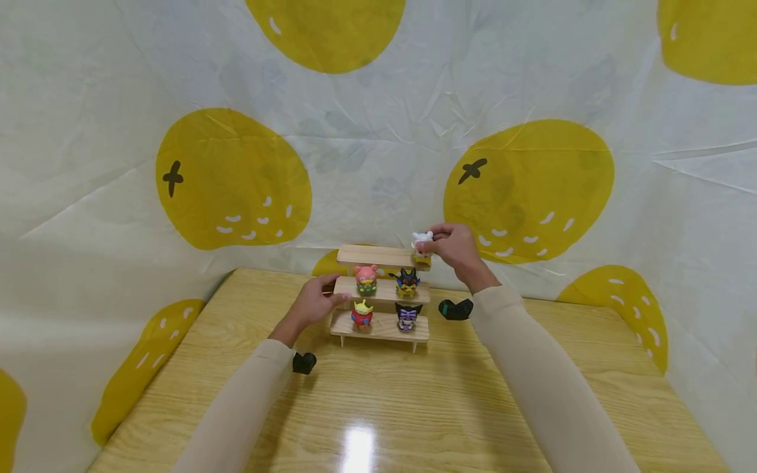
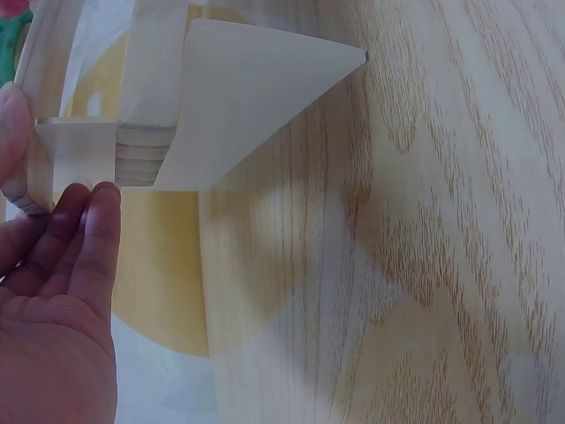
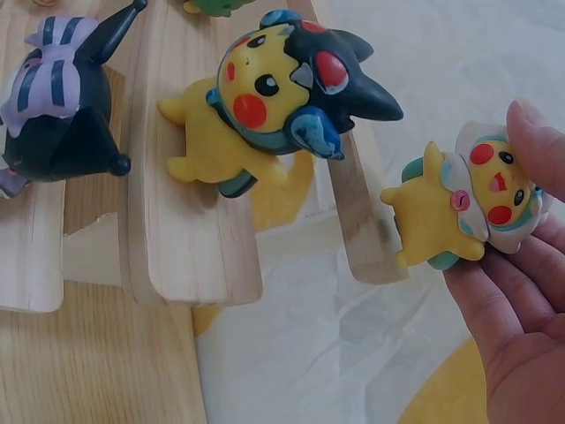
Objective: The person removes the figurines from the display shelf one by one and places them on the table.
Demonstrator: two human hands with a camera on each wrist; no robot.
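Reference: head view; 12 o'clock points to the top of the picture.

Right hand (image 1: 457, 248): pinching the white-hooded yellow figure (image 1: 422, 246) between thumb and fingers. The figure lies at 9 o'clock from the hand, at the right end of the stand's top board (image 1: 375, 255). In the right wrist view, the thumb bears on the hood, the fingers lie along the opposite side, and the feet point to 9 o'clock, beside the board edge. Whether the feet bear on the board cannot be told.

Left hand (image 1: 311, 301): gripping the left end of the middle board (image 1: 387, 290), thumb on one side and fingers on the other. The held figure is well apart from this hand, at about 2 o'clock.

Adjacent items: the dark-capped figure (image 1: 407, 284) stands on the middle board, at 7 o'clock from the held figure. The pink-hooded figure (image 1: 366, 281) stands on the same board, at 9 o'clock from the dark-capped one. The bottom board (image 1: 384, 323) carries the red figure (image 1: 362, 316), at between 3 and 4 o'clock from the left hand, and the purple-bow figure (image 1: 407, 318), at 7 o'clock from the right hand.
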